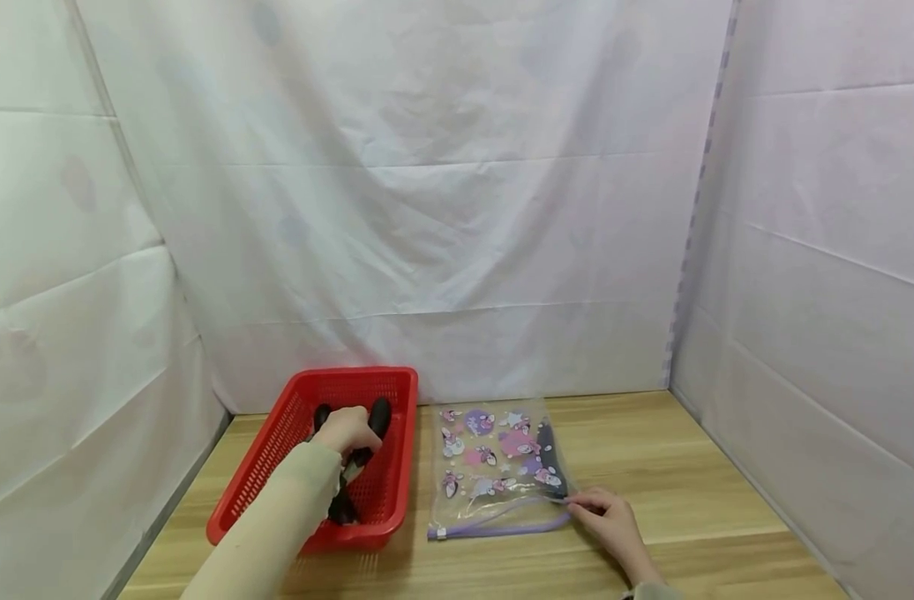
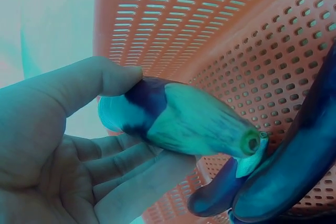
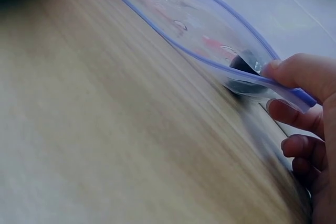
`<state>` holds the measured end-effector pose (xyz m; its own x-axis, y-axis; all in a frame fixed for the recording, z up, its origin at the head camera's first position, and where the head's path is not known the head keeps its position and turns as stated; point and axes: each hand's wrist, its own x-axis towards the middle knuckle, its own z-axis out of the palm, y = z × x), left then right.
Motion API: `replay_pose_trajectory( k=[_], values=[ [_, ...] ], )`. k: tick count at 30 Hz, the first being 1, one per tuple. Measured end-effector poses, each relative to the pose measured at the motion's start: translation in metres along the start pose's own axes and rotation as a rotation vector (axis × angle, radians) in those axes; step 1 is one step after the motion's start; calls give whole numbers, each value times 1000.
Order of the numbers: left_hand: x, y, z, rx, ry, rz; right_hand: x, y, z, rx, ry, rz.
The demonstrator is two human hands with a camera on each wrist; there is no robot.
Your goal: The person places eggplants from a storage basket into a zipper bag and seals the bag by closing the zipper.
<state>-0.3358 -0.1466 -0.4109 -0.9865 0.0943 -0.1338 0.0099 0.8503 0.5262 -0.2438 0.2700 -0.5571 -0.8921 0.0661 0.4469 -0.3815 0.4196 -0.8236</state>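
My left hand reaches into a red perforated basket and grips an eggplant between thumb and fingers, its pale stem end pointing away from the palm. Other dark eggplants lie beside it in the basket. At the right, a clear zip bag with pink and purple cartoon prints lies flat, its mouth facing me and parted. My right hand pinches the right end of the purple zip edge. Inside the bag, along its right side, is a dark eggplant, partly hidden by the prints.
Basket and bag stand on a wood-grain table. White cloth hangs behind and on both sides. The bag's white slider sits at the left end of the zip.
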Motion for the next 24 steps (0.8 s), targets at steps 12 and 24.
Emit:
replay_pose_trajectory(
  k=[12,24],
  values=[
    [-8,7,-6,37,-28,-6,1,4,0,20,-3,-1],
    [-11,6,-10,-17,-27,0,1,16,3,4,7,24]
  ],
)
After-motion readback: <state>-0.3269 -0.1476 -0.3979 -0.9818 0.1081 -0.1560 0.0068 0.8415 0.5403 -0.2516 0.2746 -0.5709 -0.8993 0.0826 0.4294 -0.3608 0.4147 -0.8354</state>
